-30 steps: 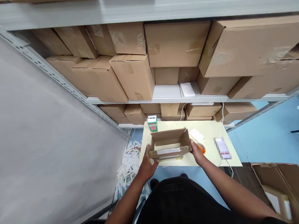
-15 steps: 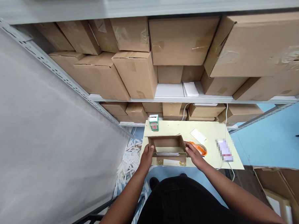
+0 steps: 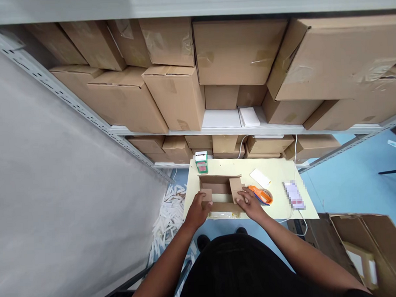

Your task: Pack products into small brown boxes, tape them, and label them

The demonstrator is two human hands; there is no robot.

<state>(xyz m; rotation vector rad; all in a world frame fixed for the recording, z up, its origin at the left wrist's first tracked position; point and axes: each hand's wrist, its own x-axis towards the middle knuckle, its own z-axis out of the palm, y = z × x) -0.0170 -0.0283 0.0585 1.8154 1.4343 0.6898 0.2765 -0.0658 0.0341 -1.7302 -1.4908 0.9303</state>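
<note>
A small cardboard box (image 3: 216, 188) with its top open lies at the front of the pale yellow table (image 3: 228, 164). My left hand (image 3: 199, 209) grips its left end, fingers on the short left flap, which is bent inward. On the right end, my right hand (image 3: 250, 203) has its fingers on the other short flap (image 3: 235, 189), also bent inward. Close beside my right hand is an orange tape dispenser (image 3: 262, 195). Something white with clear tape (image 3: 222, 215) shows below the front edge of the box.
A green and white small box (image 3: 201, 162), a white card (image 3: 260, 177) and a partly blurred phone (image 3: 294, 195) with cables share the table. Shelves of cardboard cartons (image 3: 176, 97) rise behind. White paper strips (image 3: 169, 213) litter the floor at left; an open carton (image 3: 376, 250) stands lower right.
Both short end flaps of the box have been folded inward over the opening. My hands have shifted from its side walls onto these flaps. The view has moved slightly.
</note>
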